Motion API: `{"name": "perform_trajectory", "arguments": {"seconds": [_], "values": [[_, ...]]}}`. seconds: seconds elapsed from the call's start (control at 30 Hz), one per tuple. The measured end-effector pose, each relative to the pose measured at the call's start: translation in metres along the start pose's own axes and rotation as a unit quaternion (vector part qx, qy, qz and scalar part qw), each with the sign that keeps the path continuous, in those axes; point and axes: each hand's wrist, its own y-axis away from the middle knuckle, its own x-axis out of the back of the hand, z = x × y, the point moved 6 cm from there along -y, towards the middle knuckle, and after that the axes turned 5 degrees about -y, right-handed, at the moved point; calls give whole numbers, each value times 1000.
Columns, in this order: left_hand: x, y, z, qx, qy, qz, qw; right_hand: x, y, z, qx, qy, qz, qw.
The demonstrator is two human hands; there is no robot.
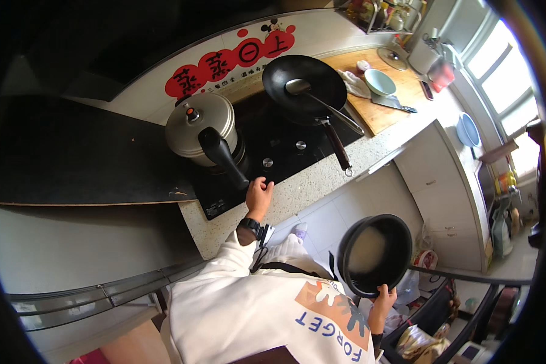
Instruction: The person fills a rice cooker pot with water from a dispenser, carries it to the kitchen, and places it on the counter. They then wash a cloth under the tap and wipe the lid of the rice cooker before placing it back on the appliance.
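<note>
My right hand (pixel 383 301) grips the rim of a black inner pot (pixel 393 255), which tilts over the floor at my right side. A pale, cloudy layer (pixel 367 250) covers the pot's bottom; I cannot tell if it is grain, water or both. My left hand (pixel 259 195), with a black watch (pixel 250 226) on its wrist, is at the front edge of the black glass cooktop (pixel 277 132). Its half-curled fingers are beside the tip of the black handle (pixel 223 157) of a metal pressure cooker (pixel 200 123); whether they touch it is unclear. The cooker's lid is on.
A black wok (pixel 282 102) with a metal ladle (pixel 327 105) stands on the cooktop, its handle jutting frontward. On the wooden cutting board (pixel 377 118) are a cleaver (pixel 391 103) and a pale green bowl (pixel 380 83). A black board (pixel 82 154) lies left of the cooktop.
</note>
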Motion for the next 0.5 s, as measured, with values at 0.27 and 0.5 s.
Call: {"name": "perform_trajectory", "arguments": {"seconds": [0.27, 0.5], "values": [[-18, -50, 10, 33, -83, 130, 988, -9, -83, -47, 2, -2, -2, 1000], [-23, -53, 11, 40, -80, 170, 981, -32, -129, -75, 25, 43, -31, 998]]}}
